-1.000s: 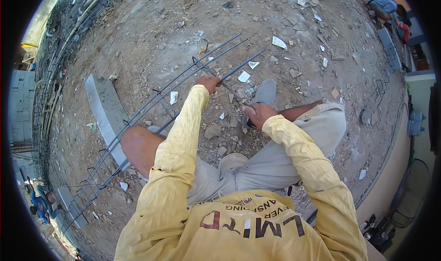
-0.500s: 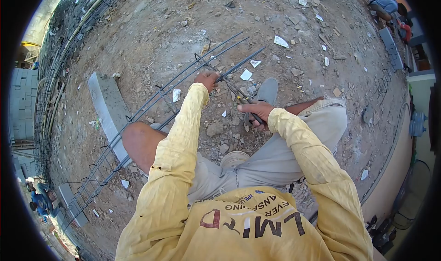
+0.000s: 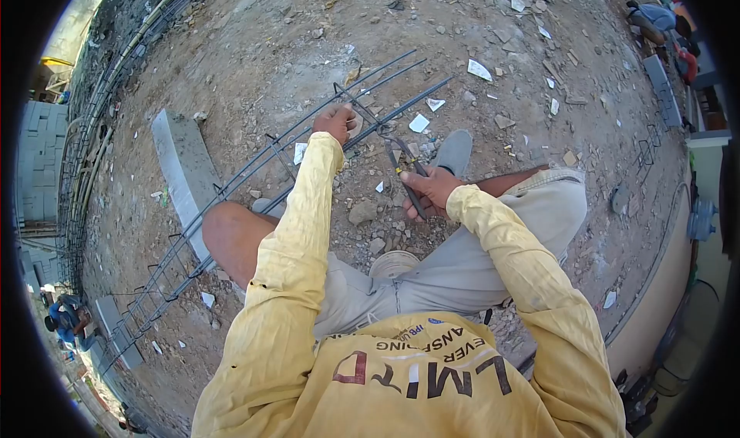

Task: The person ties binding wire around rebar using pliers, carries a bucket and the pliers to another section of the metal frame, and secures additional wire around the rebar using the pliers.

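A long cage of thin steel bars point(image 3: 245, 171) runs diagonally from the lower left to the upper middle, tied by square stirrups. My left hand point(image 3: 336, 122) is closed at its upper end, near a stirrup; what the fingers hold, if anything, is too small to make out. In my right hand point(image 3: 432, 191) is a pair of pincers point(image 3: 404, 157) with dark handles and yellow marks. Its handles are spread apart, and the jaws are at the nearest bar, to the right of my left hand.
A grey concrete slab point(image 3: 185, 180) lies under the cage at the left. White tile shards point(image 3: 479, 70) and stones dot the dirt. My bent legs flank the work, with a grey shoe point(image 3: 455, 151) beyond the right hand. People crouch at the far right point(image 3: 655, 18) and far left point(image 3: 65, 315).
My left hand has moved off the bar crossing, up and to the left. In my right hand the pincers' handles have spread and tilted more upright, with the jaws staying near the bar.
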Action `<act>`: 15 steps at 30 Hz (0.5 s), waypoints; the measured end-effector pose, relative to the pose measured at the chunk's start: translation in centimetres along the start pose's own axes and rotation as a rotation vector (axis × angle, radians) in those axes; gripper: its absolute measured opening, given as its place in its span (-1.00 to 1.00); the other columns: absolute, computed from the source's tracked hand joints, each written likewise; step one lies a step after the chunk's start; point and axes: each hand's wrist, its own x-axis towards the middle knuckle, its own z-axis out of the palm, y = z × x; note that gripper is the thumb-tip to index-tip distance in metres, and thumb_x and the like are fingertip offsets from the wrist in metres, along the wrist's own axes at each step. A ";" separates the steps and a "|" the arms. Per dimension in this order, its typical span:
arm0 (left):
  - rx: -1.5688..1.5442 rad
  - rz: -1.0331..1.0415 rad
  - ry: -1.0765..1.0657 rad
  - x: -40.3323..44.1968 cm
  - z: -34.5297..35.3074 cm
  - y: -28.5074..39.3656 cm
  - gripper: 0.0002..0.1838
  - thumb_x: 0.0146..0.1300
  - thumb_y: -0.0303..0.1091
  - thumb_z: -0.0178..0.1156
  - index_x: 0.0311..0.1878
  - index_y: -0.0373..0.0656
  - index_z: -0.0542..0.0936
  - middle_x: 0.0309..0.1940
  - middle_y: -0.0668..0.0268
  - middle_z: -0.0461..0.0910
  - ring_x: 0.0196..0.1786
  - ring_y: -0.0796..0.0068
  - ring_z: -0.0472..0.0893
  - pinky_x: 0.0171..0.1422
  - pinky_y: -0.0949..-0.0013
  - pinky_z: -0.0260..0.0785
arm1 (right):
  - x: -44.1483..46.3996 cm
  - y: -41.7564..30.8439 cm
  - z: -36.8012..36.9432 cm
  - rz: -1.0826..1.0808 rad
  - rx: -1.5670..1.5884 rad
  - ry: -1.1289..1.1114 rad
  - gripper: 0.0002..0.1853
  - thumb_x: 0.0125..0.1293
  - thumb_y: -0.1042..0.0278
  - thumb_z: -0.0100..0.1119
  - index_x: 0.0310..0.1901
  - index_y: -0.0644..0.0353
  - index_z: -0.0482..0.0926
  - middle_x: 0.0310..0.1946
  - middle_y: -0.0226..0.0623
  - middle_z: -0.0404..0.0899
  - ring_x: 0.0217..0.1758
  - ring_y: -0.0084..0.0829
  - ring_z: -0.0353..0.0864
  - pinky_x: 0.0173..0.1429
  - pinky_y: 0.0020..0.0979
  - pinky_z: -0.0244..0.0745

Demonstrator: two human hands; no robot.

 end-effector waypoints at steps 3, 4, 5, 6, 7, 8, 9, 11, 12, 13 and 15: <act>0.218 0.088 0.042 -0.2 0.2 -0.6 -0.65 0.22 -0.15 0.24 -0.10 -0.24 0.67 -0.29 0.27 0.69 -0.28 0.46 0.65 -0.17 0.39 0.45 | 1.4 1.4 -0.4 -0.027 -0.119 0.060 -0.63 0.27 0.09 0.29 -0.14 0.24 0.47 -0.45 -0.23 0.61 -0.52 -0.39 0.65 -0.49 -0.39 0.57; 0.323 0.112 0.050 0.0 0.1 -1.1 -0.65 0.21 -0.15 0.24 -0.11 -0.24 0.68 -0.28 0.24 0.70 -0.26 0.43 0.65 -0.13 0.36 0.45 | 2.0 1.7 -0.8 -0.015 -0.137 0.084 -0.61 0.24 0.10 0.33 -0.15 0.25 0.47 -0.46 -0.23 0.61 -0.54 -0.40 0.64 -0.51 -0.40 0.55; 0.429 0.137 0.056 0.2 0.1 -1.6 -0.65 0.20 -0.15 0.25 -0.12 -0.24 0.68 -0.27 0.22 0.70 -0.24 0.41 0.65 -0.09 0.34 0.45 | 2.6 1.8 -1.3 -0.004 -0.154 0.112 -0.59 0.20 0.11 0.37 -0.16 0.27 0.47 -0.47 -0.24 0.61 -0.55 -0.42 0.63 -0.53 -0.42 0.53; 0.398 0.134 0.047 -0.2 0.2 -1.6 -0.63 0.17 -0.12 0.26 -0.13 -0.23 0.69 -0.26 0.18 0.71 -0.18 0.37 0.65 0.01 0.30 0.43 | 2.6 1.7 -1.4 0.005 -0.171 0.142 -0.57 0.17 0.11 0.41 -0.17 0.28 0.47 -0.48 -0.25 0.61 -0.57 -0.43 0.62 -0.54 -0.43 0.51; 0.388 0.158 0.074 -0.4 0.4 -1.5 -0.63 0.17 -0.11 0.27 -0.13 -0.23 0.69 -0.27 0.18 0.71 -0.20 0.38 0.65 -0.01 0.30 0.44 | 2.6 1.7 -1.4 -0.040 -0.223 0.167 -0.59 0.18 0.13 0.39 -0.19 0.28 0.46 -0.50 -0.27 0.60 -0.61 -0.45 0.59 -0.57 -0.46 0.47; 0.376 0.181 0.103 -0.7 0.6 -1.4 -0.62 0.16 -0.09 0.27 -0.13 -0.22 0.69 -0.27 0.18 0.71 -0.22 0.38 0.65 -0.02 0.29 0.44 | 2.6 1.7 -1.2 -0.085 -0.278 0.191 -0.61 0.19 0.16 0.38 -0.21 0.28 0.45 -0.53 -0.28 0.58 -0.64 -0.47 0.57 -0.60 -0.48 0.44; 0.365 0.201 0.134 -1.2 0.8 -1.2 -0.62 0.16 -0.08 0.28 -0.14 -0.21 0.69 -0.28 0.19 0.71 -0.23 0.38 0.65 -0.04 0.29 0.44 | 2.4 1.7 -1.0 -0.127 -0.332 0.212 -0.63 0.20 0.18 0.37 -0.23 0.28 0.44 -0.55 -0.30 0.57 -0.68 -0.49 0.54 -0.62 -0.50 0.40; 0.392 0.186 0.118 -2.4 1.5 -0.8 -0.58 0.17 -0.02 0.28 -0.19 -0.25 0.68 -0.36 0.19 0.69 -0.34 0.39 0.62 -0.15 0.30 0.43 | 2.2 1.0 -1.1 -0.080 -0.302 0.136 -0.58 0.16 0.14 0.40 -0.21 0.30 0.45 -0.57 -0.30 0.56 -0.70 -0.51 0.51 -0.64 -0.51 0.39; 0.406 0.179 0.111 -3.2 1.9 -0.4 -0.55 0.18 0.01 0.28 -0.22 -0.28 0.68 -0.40 0.19 0.67 -0.39 0.40 0.60 -0.21 0.31 0.43 | 2.2 0.7 -1.2 -0.056 -0.286 0.097 -0.56 0.15 0.12 0.41 -0.21 0.31 0.45 -0.58 -0.31 0.55 -0.72 -0.51 0.49 -0.64 -0.51 0.38; 0.348 0.076 0.084 -4.1 2.5 -0.3 -0.53 0.17 0.06 0.28 -0.27 -0.27 0.65 -0.46 0.24 0.63 -0.45 0.45 0.55 -0.28 0.33 0.39 | 2.5 0.7 -1.5 -0.013 -0.270 0.074 -0.53 0.13 0.11 0.42 -0.18 0.32 0.44 -0.57 -0.30 0.55 -0.72 -0.51 0.49 -0.65 -0.50 0.38; 0.224 -0.126 0.021 -5.3 4.0 -0.4 -0.46 0.16 0.16 0.27 -0.38 -0.25 0.60 -0.56 0.33 0.55 -0.57 0.54 0.45 -0.43 0.38 0.32 | 3.1 1.0 -2.4 0.070 -0.242 0.036 -0.47 0.08 0.08 0.45 -0.14 0.32 0.43 -0.55 -0.29 0.55 -0.74 -0.50 0.48 -0.67 -0.50 0.37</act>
